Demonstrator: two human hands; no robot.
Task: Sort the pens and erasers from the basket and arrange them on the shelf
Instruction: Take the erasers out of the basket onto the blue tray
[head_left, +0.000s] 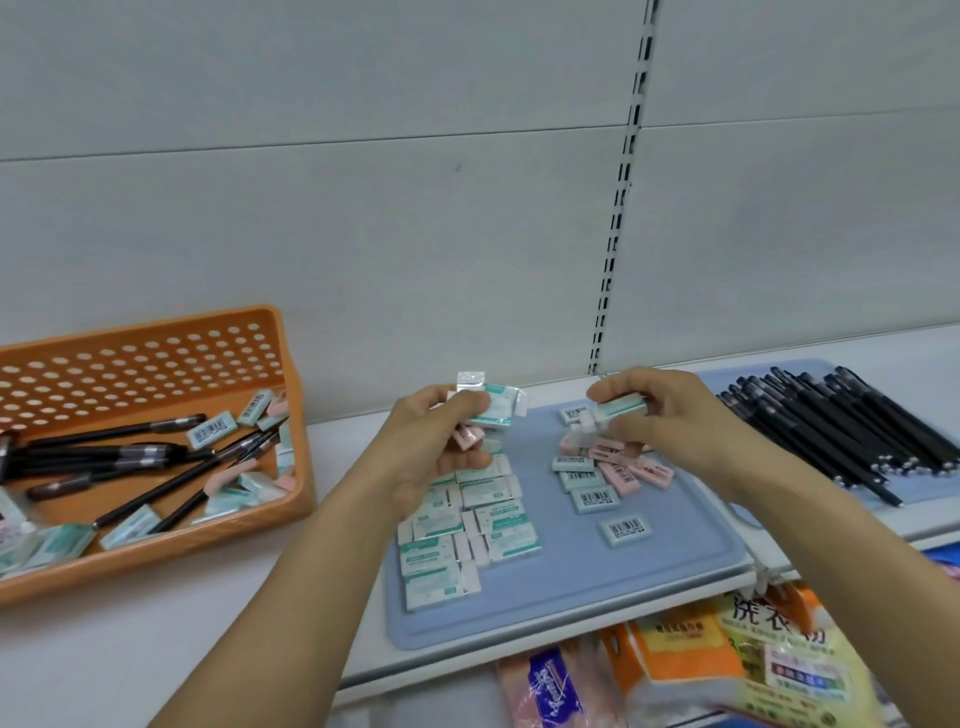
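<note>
The perforated orange plastic basket (156, 332) at left holds black pens and mint-sleeved erasers; the left hand (441, 441) clutches a handful of mint and pink erasers (493, 410) above the neat rows on the blue mat (571, 587); the right hand (670, 415) pinches one mint eraser (621, 406), long axis crosswise, directly above the loose pile, so it looks likeliest to place next; sorted black pens (831, 431) lie far right.
</note>
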